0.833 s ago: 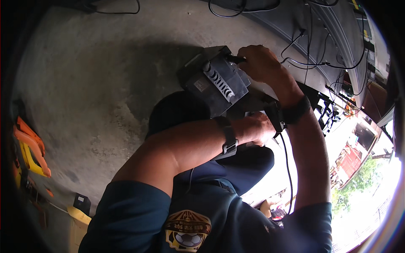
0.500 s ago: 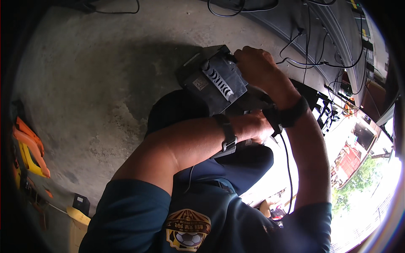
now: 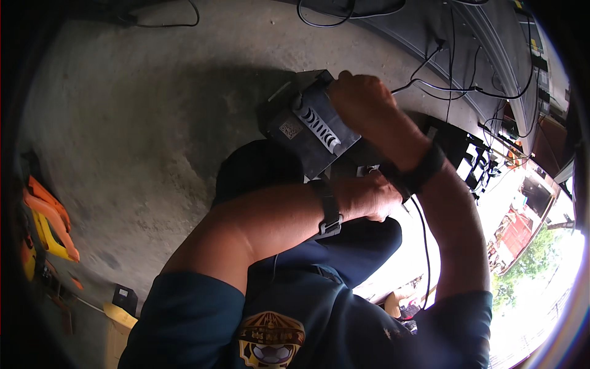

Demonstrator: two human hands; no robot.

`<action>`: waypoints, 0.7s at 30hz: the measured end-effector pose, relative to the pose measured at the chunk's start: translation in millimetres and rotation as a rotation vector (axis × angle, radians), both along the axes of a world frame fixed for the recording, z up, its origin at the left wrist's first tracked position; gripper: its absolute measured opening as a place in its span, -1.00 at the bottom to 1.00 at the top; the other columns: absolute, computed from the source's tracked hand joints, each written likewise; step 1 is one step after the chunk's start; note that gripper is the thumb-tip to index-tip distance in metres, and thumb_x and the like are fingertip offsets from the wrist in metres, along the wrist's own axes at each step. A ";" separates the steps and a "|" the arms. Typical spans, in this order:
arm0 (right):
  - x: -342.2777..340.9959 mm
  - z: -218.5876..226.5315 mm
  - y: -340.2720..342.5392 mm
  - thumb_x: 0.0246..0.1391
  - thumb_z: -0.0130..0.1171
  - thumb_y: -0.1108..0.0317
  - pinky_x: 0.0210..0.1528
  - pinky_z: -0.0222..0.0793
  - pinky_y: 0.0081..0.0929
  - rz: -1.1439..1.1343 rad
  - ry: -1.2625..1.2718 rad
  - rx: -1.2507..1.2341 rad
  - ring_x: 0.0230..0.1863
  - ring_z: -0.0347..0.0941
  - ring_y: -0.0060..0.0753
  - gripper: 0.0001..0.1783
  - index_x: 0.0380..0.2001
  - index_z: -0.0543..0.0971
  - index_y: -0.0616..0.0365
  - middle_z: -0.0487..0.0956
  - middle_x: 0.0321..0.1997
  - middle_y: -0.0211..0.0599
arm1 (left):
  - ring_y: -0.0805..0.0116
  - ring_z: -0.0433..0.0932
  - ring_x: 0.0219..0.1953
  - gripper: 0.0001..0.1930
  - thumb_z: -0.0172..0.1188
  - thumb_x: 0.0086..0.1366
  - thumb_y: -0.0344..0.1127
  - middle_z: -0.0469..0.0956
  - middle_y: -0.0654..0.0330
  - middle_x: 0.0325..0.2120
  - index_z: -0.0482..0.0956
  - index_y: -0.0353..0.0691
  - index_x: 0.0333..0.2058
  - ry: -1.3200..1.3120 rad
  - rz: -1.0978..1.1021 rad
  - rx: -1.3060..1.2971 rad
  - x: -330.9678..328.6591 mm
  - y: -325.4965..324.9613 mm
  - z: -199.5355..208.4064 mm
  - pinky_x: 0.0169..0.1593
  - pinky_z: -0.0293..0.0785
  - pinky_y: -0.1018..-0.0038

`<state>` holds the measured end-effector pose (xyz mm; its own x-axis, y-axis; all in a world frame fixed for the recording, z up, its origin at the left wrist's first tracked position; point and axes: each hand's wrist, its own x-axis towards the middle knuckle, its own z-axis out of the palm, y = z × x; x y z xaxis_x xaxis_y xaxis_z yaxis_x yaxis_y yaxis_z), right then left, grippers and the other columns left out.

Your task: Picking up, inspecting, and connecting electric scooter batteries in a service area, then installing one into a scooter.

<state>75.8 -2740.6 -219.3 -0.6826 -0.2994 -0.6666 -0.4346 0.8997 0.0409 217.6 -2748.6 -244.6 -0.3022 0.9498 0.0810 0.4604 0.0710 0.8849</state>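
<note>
A dark grey box-shaped device (image 3: 310, 129) with a pale ribbed strip and a small square label rests tilted on my knee. My right hand (image 3: 359, 101) grips its upper right corner, fingers curled over the edge. My left hand (image 3: 369, 195) is closed against the device's lower right end, partly hidden under my right wrist. Both wrists wear black bands. What the left fingers hold is hidden.
Bare concrete floor (image 3: 141, 111) lies to the left. Orange and yellow tools (image 3: 46, 224) sit at the left edge, with a small black box (image 3: 125, 298) below. Black cables (image 3: 455, 86) run over a dark panel at the upper right. Bright open space lies at the lower right.
My right hand slid left and down over the device's corner, now covering the small black part it pinched before. The device shifted slightly lower. My left hand stayed in place.
</note>
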 end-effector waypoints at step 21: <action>19.1 5.5 47.8 0.09 0.17 0.31 -0.15 0.46 -0.15 -0.151 0.081 -0.241 -0.20 0.55 0.03 -0.71 -0.11 0.49 0.11 0.59 -0.26 -0.11 | 0.13 0.66 -0.29 -0.76 0.43 -0.12 -0.25 0.67 0.13 -0.46 0.70 -0.16 -0.42 0.016 -0.126 -0.161 1.1 8.2 -8.3 -0.15 0.56 0.27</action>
<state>94.9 -2692.7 -213.8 -0.7793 -0.3338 -0.5304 -0.2993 0.9418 -0.1530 218.6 -2740.4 -252.9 -0.1805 0.9810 -0.0706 0.4887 0.1517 0.8592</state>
